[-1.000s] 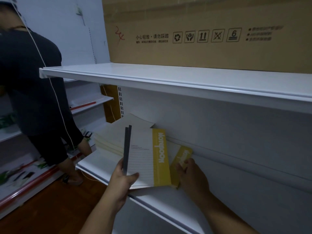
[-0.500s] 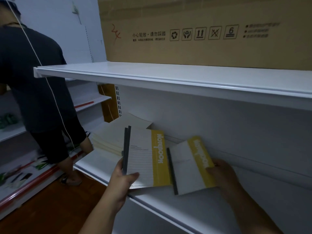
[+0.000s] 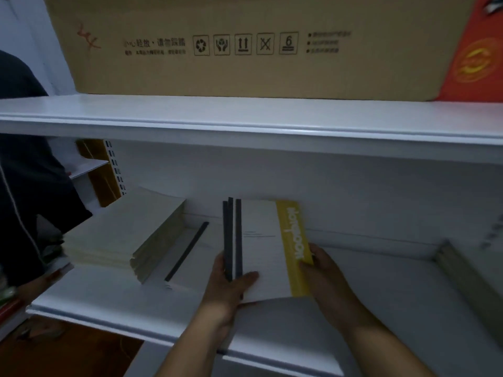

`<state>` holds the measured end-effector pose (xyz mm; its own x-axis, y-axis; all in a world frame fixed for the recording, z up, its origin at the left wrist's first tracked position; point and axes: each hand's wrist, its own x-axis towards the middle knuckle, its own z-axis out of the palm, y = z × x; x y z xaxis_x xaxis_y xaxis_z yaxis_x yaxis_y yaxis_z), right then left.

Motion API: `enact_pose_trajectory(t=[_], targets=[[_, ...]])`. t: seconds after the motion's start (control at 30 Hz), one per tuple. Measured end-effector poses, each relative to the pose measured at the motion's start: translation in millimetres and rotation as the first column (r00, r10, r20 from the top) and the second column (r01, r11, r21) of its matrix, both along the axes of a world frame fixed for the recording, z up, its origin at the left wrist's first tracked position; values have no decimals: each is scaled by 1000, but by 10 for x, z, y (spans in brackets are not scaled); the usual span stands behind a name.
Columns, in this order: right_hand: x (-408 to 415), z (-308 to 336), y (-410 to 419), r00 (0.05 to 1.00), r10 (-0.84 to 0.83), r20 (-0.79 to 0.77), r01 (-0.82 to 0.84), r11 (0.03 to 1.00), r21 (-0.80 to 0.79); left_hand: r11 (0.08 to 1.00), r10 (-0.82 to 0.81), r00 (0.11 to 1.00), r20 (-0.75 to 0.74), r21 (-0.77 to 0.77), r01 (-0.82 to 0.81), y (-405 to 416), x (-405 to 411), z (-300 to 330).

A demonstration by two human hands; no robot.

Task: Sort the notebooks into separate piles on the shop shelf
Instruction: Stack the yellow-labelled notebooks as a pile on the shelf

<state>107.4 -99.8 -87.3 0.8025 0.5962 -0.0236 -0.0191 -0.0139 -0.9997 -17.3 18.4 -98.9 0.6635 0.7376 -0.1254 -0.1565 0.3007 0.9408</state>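
Head view: the left hand [image 3: 231, 284] grips a small bundle of yellow-banded notebooks [image 3: 268, 248] at the dark spine side, thumb laid across the front cover. The right hand [image 3: 324, 268] pinches the same bundle at its yellow edge. The bundle is held upright above the lower shelf [image 3: 163, 317], near its middle.

These notebooks look light and thin, with flexible card covers that may bow if held by 1 corner. The dark spines are the stiffest part, so a grip there, with a second hand steadying the open edge, seems the safest hold. The covers appear smooth, so loose ones could slide against each other.

Count: 3 dark spines show in the bundle, so probably 3 notebooks. 1 tall cream pile [image 3: 128, 235] lies flat to the left, and 1 low pile with a dark spine [image 3: 187, 251] sits just beside it. Another stack [image 3: 468, 278] is partly visible at the right edge; its number is unclear.
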Motion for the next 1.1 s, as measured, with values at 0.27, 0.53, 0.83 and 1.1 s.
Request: enact_pose_trajectory(t=[0.27, 0.53, 0.83, 1.1], targets=[[265, 57, -757, 982, -163, -99, 162, 987, -13, 952, -294, 954, -53, -106, 287, -478, 575, -229], [702, -118, -1587, 911, -413, 0, 395, 871, -292, 810, -562, 776, -286, 1, 587, -1078, 1070, -260], [988, -127, -1813, 914, -306, 266, 399, 792, -462, 267, -229, 521, -822, 462, 846, -1307, 1275, -107], [1191, -227, -1801, 904, -75, 420, 362, 656, -662, 273, -82, 519, -851, 481, 833, -1287, 1365, -147]])
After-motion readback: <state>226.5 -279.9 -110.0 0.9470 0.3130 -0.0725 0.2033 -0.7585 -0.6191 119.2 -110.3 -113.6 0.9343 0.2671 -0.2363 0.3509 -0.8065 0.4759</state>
